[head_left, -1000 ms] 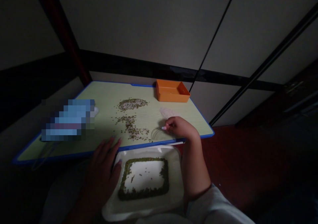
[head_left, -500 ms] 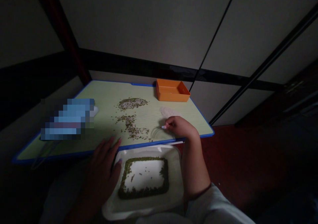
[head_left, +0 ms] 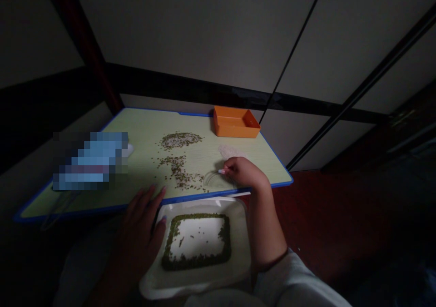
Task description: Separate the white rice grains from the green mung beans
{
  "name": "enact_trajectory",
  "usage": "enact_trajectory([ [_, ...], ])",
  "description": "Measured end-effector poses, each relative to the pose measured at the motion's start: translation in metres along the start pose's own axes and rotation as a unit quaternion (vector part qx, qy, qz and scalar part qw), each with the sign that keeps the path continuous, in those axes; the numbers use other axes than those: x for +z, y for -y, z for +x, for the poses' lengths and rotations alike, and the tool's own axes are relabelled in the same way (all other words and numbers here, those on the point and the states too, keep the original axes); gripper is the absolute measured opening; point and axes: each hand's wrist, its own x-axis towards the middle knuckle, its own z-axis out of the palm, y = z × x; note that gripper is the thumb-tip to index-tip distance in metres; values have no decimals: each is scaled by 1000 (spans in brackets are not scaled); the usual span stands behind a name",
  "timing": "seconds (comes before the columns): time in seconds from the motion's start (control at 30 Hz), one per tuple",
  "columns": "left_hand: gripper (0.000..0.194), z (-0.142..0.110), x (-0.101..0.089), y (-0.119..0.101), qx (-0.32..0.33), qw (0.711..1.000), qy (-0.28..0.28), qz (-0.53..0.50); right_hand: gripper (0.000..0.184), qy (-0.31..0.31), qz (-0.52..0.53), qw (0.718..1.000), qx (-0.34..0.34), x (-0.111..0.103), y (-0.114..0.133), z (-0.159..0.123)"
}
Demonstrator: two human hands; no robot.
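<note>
Any writing on the blue item [head_left: 97, 157] by the table's [head_left: 146, 125] L edge can't be read, b/c it's blurred into blocks; what it is can't be told either. R hand [head_left: 243, 171] is over the near edge toward the near R corner, thumb & fingertips bunched together at a clear round dish [head_left: 218, 181]; can't tell what, if anything, is pinched. Dish is see-through, its R side hidden by the hand. Pale grain patch [head_left: 229, 151] lies just beyond the hand, partly covered. L hand [head_left: 140, 225] has fingers spread, tips by the table's near edge, thumb at the L rim of a white tray [head_left: 241, 252]; contact's hard to make out, wrist lost in shadow. Tray sits just off the near edge, w/ green grains [head_left: 197, 263] ringing its floor. Mixed grains: one oval pile [head_left: 180, 140] toward the far edge, one loose scatter [head_left: 180, 176] nearer the near edge. Orange box [head_left: 237, 131] stands at the far R corner.
</note>
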Motion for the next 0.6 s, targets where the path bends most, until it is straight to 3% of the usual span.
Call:
enact_trajectory([
  [0.6, 59, 1, 1, -2, -14, 1000, -2, -8, 24, 22, 22, 999, -26, 4, 0, 3],
])
